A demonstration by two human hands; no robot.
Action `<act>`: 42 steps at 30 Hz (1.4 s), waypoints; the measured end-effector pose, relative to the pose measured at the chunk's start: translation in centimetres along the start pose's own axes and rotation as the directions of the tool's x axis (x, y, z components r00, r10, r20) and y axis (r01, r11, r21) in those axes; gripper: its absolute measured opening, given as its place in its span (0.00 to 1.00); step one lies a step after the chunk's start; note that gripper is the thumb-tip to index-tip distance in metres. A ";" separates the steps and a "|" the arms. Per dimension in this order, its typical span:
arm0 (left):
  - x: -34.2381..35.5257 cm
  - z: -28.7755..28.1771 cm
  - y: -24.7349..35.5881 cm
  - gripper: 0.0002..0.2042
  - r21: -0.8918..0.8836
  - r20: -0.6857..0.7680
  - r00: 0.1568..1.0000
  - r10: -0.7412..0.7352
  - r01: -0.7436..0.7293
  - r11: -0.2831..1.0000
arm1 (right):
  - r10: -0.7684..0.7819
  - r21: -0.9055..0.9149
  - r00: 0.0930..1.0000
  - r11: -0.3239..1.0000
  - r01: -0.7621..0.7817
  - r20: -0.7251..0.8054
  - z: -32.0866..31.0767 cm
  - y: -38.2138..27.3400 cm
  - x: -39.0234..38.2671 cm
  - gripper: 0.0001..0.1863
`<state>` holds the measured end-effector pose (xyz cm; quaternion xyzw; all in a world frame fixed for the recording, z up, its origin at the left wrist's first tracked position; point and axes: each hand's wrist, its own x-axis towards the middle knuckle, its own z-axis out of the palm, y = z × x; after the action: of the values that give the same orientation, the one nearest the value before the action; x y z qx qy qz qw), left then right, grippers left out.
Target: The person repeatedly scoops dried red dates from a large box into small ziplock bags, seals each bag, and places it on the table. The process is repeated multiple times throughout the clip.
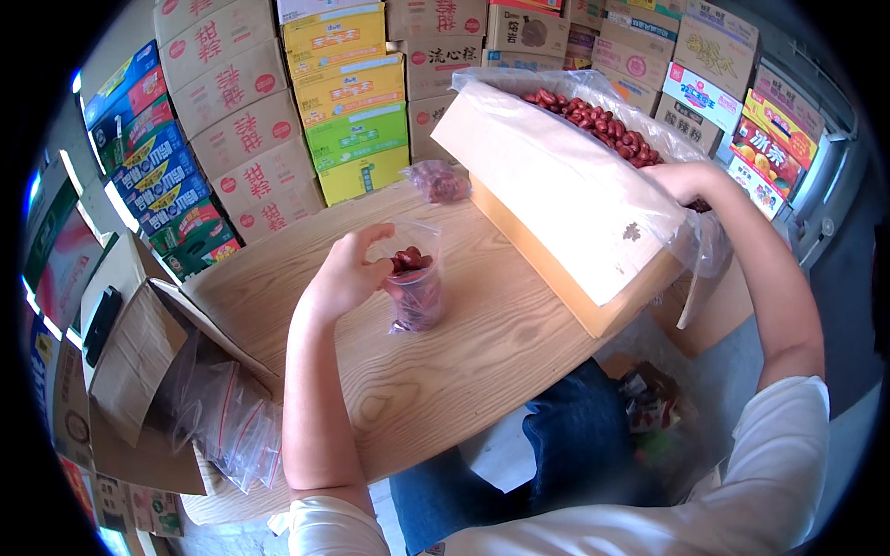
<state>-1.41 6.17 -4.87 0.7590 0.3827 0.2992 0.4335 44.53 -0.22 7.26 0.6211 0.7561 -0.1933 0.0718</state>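
Note:
My left hand (357,264) grips the upper part of a clear plastic bag (417,296) standing on the wooden table (464,389), with glossy red dates (410,258) in it. My right hand (681,181) reaches into a large cardboard box (547,195) at the upper right, lined with clear plastic and holding many red dates (603,125); its fingertips are hidden among them. Behind my left hand, near the box, another bag of dates (436,181) lies on the table.
An open carton (130,343) stands at the left, with empty zip bags (236,426) at the table's near-left edge. Stacked cartons (246,139) line the back. My legs (575,435) are below the table, with a bag of mixed items (649,398) on the floor.

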 end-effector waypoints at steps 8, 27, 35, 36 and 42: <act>-0.2 0.1 0.2 0.26 0.021 -0.002 1.000 -0.012 0.012 1.000 | 0.204 -0.033 0.973 0.977 -0.209 -0.103 0.2 -2.8 -0.5 0.25; -0.1 0.0 -0.3 0.24 0.033 -0.025 1.000 0.015 -0.014 0.999 | 0.397 0.215 0.851 0.915 -0.340 -0.343 1.2 -0.9 -0.2 0.21; -0.5 0.2 0.6 0.24 0.052 -0.029 1.000 -0.002 0.003 0.999 | 0.172 -0.075 0.865 0.969 -0.234 -0.472 1.5 -0.8 -0.7 0.18; -0.4 0.4 0.8 0.24 0.046 -0.026 1.000 -0.003 0.004 0.999 | 0.129 -0.123 0.850 0.968 -0.221 -0.510 1.7 0.5 -0.5 0.15; -0.2 0.3 -0.1 0.25 0.016 -0.035 0.999 0.006 -0.005 1.000 | 0.155 -0.114 0.808 0.958 -0.264 -0.569 0.7 -0.8 -0.4 0.10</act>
<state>-1.33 5.93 -5.11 0.7580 0.3905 0.3108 0.4199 43.75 -1.03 6.89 0.7204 0.6856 0.0763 -0.0714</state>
